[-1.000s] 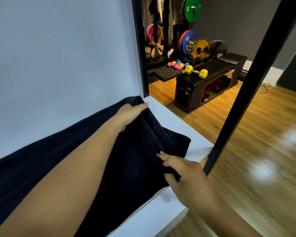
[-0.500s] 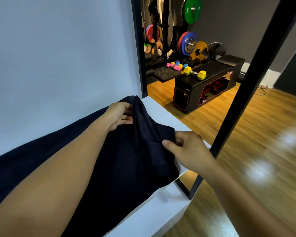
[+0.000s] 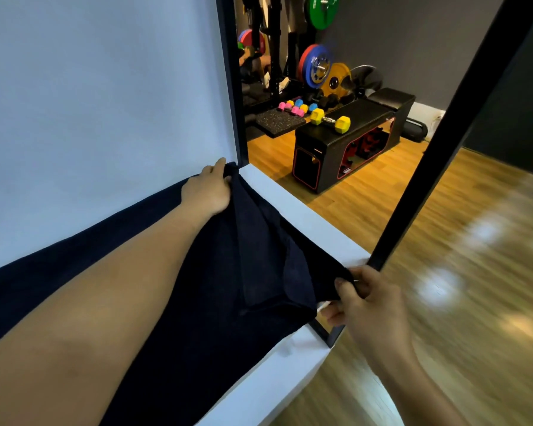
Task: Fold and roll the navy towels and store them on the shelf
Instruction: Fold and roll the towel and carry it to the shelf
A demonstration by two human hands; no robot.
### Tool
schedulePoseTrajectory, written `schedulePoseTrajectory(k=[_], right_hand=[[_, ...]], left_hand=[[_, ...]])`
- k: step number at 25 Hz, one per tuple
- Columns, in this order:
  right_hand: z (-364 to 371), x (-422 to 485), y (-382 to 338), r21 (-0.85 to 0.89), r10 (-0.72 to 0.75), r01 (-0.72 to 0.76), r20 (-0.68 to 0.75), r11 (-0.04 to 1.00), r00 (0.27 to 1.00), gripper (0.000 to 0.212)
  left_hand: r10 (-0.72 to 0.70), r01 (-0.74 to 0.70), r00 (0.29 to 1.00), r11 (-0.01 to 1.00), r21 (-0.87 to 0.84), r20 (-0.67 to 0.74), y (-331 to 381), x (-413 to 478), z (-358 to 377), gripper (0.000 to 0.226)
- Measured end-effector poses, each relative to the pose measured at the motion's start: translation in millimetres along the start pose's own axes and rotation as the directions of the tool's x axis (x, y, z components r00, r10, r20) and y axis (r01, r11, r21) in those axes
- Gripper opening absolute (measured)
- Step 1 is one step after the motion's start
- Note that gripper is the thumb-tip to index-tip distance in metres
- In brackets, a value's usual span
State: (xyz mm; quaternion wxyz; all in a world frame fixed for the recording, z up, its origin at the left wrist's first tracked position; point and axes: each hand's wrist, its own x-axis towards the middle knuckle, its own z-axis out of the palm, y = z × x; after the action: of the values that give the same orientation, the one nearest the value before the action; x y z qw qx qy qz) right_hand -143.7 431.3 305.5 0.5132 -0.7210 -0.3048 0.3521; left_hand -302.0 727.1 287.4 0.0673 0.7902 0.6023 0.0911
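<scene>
Navy towel [image 3: 197, 318] lay spread on white shelf [image 3: 314, 229], back edge along wall [image 3: 105, 103]. L hand [image 3: 208, 192] gripped the far corner, fingers clamped on cloth w/ thumb up top; fingertips hidden in the fold. R hand [image 3: 363, 305] pinched the near corner betw. thumb & fingers, at shelf's front edge. Cloth betw. the two sets of fingers showed long ridges. Black post [image 3: 443, 149] stood just beyond R fingers. Yellow dumbbell [image 3: 330, 120] sat on black bench [image 3: 366, 118], well past L fingers.

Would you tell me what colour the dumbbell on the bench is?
The dumbbell is yellow; head view.
</scene>
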Motion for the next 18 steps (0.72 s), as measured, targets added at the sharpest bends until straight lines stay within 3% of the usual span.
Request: schedulePoseTrajectory(k=[2, 4, 5, 7, 9, 11, 13, 14, 16, 18], right_hand=[[-3, -1, 2, -0.021, 0.033, -0.033, 0.011, 0.999, 0.999, 0.014], [-8, -2, -2, -0.162, -0.097, 0.083, -0.078, 0.983, 0.992, 0.006], [-10, -5, -5, -0.254, -0.202, 0.166, -0.123, 0.953, 0.972, 0.018], [-5, -14, -10, -0.397, -0.285, 0.251, -0.027, 0.883, 0.958, 0.056], [8, -22, -12, -0.5, -0.126, 0.2, 0.178, 0.843, 0.976, 0.098], [21, -19, -8, -0.597, -0.063, 0.206, 0.252, 0.775, 0.966, 0.116], [27, -15, -5, -0.564, -0.166, 0.235, 0.171, 0.792, 0.971, 0.106], [27, -12, 0, -0.469, -0.239, 0.246, 0.075, 0.848, 0.968, 0.091], [20, -7, 4, -0.215, -0.237, 0.209, -0.11, 0.954, 0.965, 0.051], [12, -6, 11, -0.187, -0.185, 0.149, -0.192, 0.971, 0.964, 0.032]], left_hand=[[-0.069, 0.069, 0.99, 0.998, -0.005, -0.12, 9, -10, 3, 0.045], [-0.11, 0.088, 0.952, 0.992, -0.09, -0.285, 15, -21, 5, 0.038], [-0.089, 0.055, 0.935, 0.993, -0.108, -0.343, 17, -25, 5, 0.032], [0.081, -0.102, 0.938, 0.994, -0.046, -0.336, 19, -30, 4, 0.025], [0.292, -0.316, 0.928, 0.946, -0.073, -0.23, 18, -31, 7, 0.026], [0.436, -0.446, 0.895, 0.875, -0.186, -0.094, 15, -33, 7, 0.033], [0.468, -0.437, 0.882, 0.853, -0.287, 0.048, 12, -33, 5, 0.043], [0.454, -0.414, 0.889, 0.857, -0.307, 0.067, 12, -33, 5, 0.044], [0.405, -0.381, 0.914, 0.873, -0.305, 0.017, 14, -32, 7, 0.044], [0.319, -0.328, 0.945, 0.904, -0.276, -0.076, 17, -34, 8, 0.037]])
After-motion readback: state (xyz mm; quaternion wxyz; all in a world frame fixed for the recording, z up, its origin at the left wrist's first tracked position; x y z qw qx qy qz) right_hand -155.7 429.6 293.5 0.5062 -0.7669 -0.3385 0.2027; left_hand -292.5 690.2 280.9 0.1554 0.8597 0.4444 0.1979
